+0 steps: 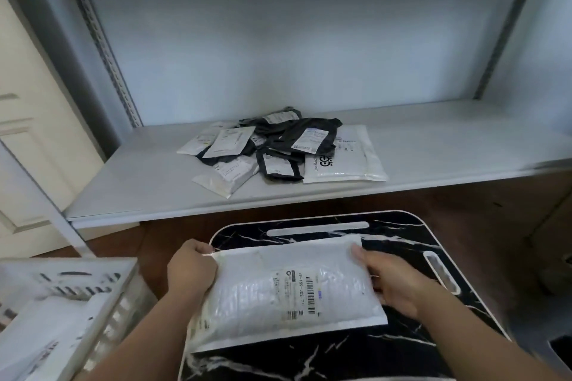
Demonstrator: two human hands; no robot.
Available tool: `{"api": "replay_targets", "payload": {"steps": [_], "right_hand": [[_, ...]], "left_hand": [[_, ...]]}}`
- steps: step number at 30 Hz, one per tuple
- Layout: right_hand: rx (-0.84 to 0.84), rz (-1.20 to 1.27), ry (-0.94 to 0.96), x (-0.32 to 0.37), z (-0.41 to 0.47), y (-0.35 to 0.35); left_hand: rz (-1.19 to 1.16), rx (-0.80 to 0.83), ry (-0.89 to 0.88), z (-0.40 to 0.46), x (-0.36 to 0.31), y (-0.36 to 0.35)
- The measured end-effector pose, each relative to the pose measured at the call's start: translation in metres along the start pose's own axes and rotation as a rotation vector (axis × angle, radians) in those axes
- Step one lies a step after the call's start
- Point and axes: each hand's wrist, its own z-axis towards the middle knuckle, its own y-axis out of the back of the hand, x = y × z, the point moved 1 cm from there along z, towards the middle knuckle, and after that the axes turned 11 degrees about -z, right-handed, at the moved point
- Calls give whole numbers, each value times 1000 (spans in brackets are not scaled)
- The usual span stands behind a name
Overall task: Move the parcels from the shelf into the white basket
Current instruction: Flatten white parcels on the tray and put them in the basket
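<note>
A white bubble mailer with a barcode label is held flat over a black marble-patterned table. My left hand grips its left edge and my right hand grips its right edge. On the grey shelf lies a heap of several parcels, black and white bags with labels, and a larger white mailer at its right. The white basket stands at the lower left, with a white parcel lying inside it.
The black marble-patterned table with white slot handles sits below the shelf's front edge. A cream cabinet door is at the left. Perforated metal uprights frame the shelf. Brown floor shows between shelf and table.
</note>
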Motion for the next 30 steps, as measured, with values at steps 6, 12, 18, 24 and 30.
{"api": "replay_targets", "payload": {"steps": [6, 12, 18, 24, 30], "right_hand": [[-305, -249, -3, -33, 46, -16], [-568, -1126, 6, -51, 79, -44], [-451, -1605, 490, -60, 113, -61], [-169, -1726, 667, -68, 136, -69], [-183, -1681, 675, -79, 134, -70]], "left_hand": [[-44, 60, -12, 15, 29, -35], [349, 370, -207, 14, 65, -72], [809, 503, -464, -2, 95, -103], [800, 547, -566, -1, 101, -111], [796, 572, -606, -5, 108, -112]]}}
